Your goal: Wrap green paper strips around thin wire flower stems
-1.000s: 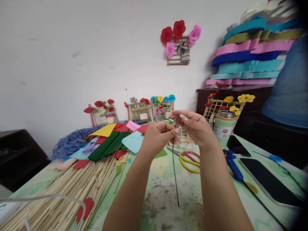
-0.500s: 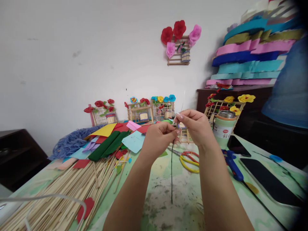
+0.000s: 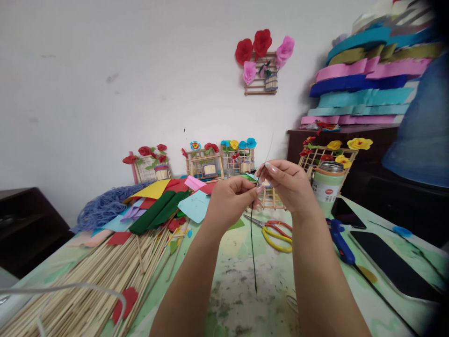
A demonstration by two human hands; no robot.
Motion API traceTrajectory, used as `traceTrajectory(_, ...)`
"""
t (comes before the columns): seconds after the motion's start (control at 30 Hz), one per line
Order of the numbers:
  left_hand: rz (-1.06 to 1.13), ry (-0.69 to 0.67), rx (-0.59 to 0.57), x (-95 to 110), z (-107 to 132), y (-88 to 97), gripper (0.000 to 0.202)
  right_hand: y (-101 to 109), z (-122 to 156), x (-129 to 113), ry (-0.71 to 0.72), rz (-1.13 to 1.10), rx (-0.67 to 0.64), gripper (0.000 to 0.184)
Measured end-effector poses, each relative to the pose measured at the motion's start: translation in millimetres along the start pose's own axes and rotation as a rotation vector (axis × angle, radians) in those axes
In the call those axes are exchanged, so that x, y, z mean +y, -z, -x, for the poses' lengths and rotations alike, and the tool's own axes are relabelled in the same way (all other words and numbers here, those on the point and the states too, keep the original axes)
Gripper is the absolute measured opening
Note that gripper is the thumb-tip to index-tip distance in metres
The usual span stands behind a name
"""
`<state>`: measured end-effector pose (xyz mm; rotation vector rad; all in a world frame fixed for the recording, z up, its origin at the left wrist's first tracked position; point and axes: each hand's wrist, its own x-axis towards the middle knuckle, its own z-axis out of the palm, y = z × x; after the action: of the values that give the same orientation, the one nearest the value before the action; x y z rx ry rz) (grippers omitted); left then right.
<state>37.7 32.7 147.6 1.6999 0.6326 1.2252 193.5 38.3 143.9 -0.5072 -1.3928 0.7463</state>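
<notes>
A thin dark green stem wire (image 3: 253, 248) hangs down over the table, its lower end in the air or just touching the tabletop; I cannot tell which. My left hand (image 3: 233, 201) pinches it between thumb and fingers near its upper part. Close beside, my right hand (image 3: 286, 182) is closed on the same wire slightly higher, thumb against forefinger. Above the fingers a finer, paler end sticks up and bends to the right. Scissors (image 3: 277, 241) with red and yellow handles lie on the table behind the wire, between my forearms.
Bamboo sticks (image 3: 87, 281) and coloured paper sheets (image 3: 194, 206) cover the left side. On the right are a glue gun (image 3: 342, 243), a phone (image 3: 393, 264) and a green flask (image 3: 326, 185). Small stick trellises with paper flowers (image 3: 238, 157) stand along the wall.
My right hand has shifted slightly right and turned a little. The wire's lower end has swung to the right, and more of its thin upper end shows.
</notes>
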Motion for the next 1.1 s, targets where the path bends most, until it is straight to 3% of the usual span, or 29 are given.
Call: traceTrajectory(1.1,-0.128,-0.017,0.075,-9.1,-3.5,2.7,0.021,0.5,-0.9,-2.1,0.027,0.277,0.126,0.014)
